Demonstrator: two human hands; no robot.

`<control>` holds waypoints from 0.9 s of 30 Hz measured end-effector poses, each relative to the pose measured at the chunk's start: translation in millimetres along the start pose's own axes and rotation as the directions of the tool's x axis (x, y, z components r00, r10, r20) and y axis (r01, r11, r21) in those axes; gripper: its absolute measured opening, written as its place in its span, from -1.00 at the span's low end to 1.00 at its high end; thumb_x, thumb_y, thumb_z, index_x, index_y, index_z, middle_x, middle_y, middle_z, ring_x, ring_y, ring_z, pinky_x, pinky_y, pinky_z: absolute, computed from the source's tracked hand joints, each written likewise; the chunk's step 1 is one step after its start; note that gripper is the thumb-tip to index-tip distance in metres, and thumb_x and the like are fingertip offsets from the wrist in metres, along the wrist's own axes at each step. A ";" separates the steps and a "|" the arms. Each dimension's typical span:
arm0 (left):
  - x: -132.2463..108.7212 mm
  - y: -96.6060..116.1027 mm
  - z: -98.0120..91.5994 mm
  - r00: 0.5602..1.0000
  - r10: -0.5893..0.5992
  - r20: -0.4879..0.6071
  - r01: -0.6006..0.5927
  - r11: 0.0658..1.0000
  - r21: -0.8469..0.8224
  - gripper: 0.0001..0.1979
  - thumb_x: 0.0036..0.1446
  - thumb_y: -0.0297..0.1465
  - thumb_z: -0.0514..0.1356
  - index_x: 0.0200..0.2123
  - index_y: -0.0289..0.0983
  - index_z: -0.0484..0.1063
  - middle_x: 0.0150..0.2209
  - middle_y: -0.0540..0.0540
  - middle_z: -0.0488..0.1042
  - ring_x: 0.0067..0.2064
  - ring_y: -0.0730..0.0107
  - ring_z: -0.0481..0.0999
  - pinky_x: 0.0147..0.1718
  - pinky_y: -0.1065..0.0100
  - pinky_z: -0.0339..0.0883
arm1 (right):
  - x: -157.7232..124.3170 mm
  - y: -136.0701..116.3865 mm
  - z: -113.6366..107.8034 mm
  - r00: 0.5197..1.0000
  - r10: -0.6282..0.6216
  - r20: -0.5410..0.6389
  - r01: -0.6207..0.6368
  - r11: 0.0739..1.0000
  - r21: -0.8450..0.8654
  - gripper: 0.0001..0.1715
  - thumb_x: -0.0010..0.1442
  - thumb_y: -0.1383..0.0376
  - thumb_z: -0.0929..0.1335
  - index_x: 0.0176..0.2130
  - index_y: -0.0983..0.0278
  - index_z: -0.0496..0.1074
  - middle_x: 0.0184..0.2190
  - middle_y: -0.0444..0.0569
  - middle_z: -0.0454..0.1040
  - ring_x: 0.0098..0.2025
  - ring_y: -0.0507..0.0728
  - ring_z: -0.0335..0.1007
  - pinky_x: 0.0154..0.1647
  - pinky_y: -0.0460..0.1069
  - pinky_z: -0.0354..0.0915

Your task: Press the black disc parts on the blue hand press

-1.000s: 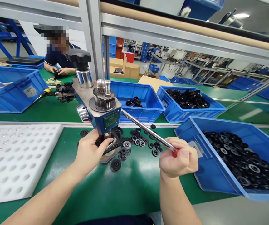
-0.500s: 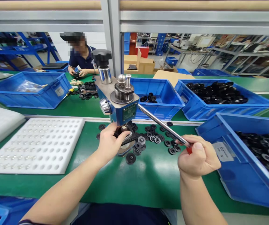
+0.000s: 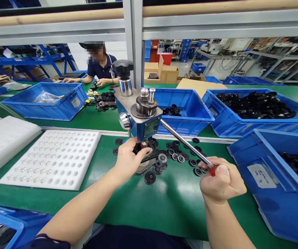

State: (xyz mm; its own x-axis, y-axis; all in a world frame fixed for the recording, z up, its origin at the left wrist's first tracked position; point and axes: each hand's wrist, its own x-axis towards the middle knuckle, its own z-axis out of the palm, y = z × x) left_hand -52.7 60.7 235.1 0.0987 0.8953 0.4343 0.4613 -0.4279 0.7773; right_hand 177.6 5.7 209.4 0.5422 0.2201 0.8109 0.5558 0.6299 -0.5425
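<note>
A small blue hand press (image 3: 141,117) with a black knob on top stands on the green bench. My right hand (image 3: 223,181) is closed round the red-tipped end of its steel lever (image 3: 184,144), which slopes down to the right. Under the press head, my left hand (image 3: 128,159) pinches a small black part on the base; the part is mostly hidden by my fingers. Several black round wheels (image 3: 173,155) lie loose on the mat around the base.
A white foam tray with holes (image 3: 53,159) lies at left. Blue bins of black parts (image 3: 252,107) stand behind and at right (image 3: 276,176). Another blue bin (image 3: 45,102) sits at back left. A person works at the far side of the bench.
The view has swung left and lower across the frames. My hands keep their hold on the lever and the part under the press; the lever stays low.
</note>
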 end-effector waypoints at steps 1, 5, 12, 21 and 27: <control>0.2 0.4 0.7 1.000 -0.017 -0.005 0.017 1.000 -0.020 -0.88 0.09 -0.34 0.32 -0.31 -0.27 0.53 -0.32 -0.09 0.62 -0.28 0.26 0.56 -0.27 0.31 0.37 | 2.5 -2.0 -1.8 1.000 -0.001 0.009 0.001 1.000 -0.021 -0.81 0.07 0.38 0.26 -0.48 0.30 0.45 -0.63 -0.14 0.39 -0.62 0.09 0.34 -0.61 0.03 0.27; 0.3 1.7 3.3 0.995 -0.091 -0.029 0.089 0.994 -0.068 -0.86 0.04 -0.36 0.35 -0.31 -0.26 0.53 -0.33 -0.07 0.62 -0.30 0.28 0.56 -0.29 0.33 0.38 | 4.2 -4.8 -5.7 1.000 0.013 0.021 -0.012 0.999 -0.050 -0.80 0.09 0.36 0.27 -0.48 0.30 0.46 -0.62 -0.13 0.41 -0.61 0.11 0.37 -0.60 0.04 0.29; -1.0 1.3 4.0 0.997 -0.062 -0.044 0.062 0.998 0.005 -0.87 0.05 -0.34 0.34 -0.32 -0.25 0.53 -0.33 -0.08 0.62 -0.31 0.28 0.56 -0.32 0.34 0.38 | -8.9 9.3 6.1 0.996 0.040 -0.082 -0.040 0.999 0.002 -0.80 0.08 0.25 0.29 -0.53 0.26 0.37 -0.71 -0.22 0.21 -0.72 0.04 0.19 -0.72 -0.03 0.13; 8.0 4.9 -1.5 0.992 -0.126 0.029 0.127 0.992 -0.020 -0.82 0.00 -0.30 0.35 -0.35 -0.27 0.51 -0.41 -0.05 0.58 -0.39 0.32 0.50 -0.39 0.36 0.30 | -11.8 7.3 -5.9 0.998 0.059 0.037 -0.056 0.996 -0.068 -0.75 0.21 0.25 0.27 -0.43 0.29 0.43 -0.66 -0.20 0.31 -0.68 0.00 0.23 -0.68 -0.06 0.16; 13.9 3.5 -20.4 0.981 -0.172 0.085 0.182 0.975 -0.127 -0.79 -0.05 -0.28 0.37 -0.41 -0.26 0.46 -0.47 0.02 0.45 -0.43 0.42 0.38 -0.40 0.39 0.24 | 22.5 -51.7 -5.0 0.980 0.197 -0.028 -0.199 0.975 -0.097 -0.77 0.26 0.30 0.29 -0.24 0.22 0.56 -0.38 -0.08 0.50 -0.50 0.04 0.42 -0.55 -0.02 0.29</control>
State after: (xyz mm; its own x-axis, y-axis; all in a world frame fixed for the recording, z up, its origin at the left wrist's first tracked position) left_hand -67.7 69.1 253.1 0.0921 0.9628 0.2541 0.3560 -0.2701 0.8946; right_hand 164.2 -25.7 254.6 0.6588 0.3186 0.6816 0.4956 0.4979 -0.7117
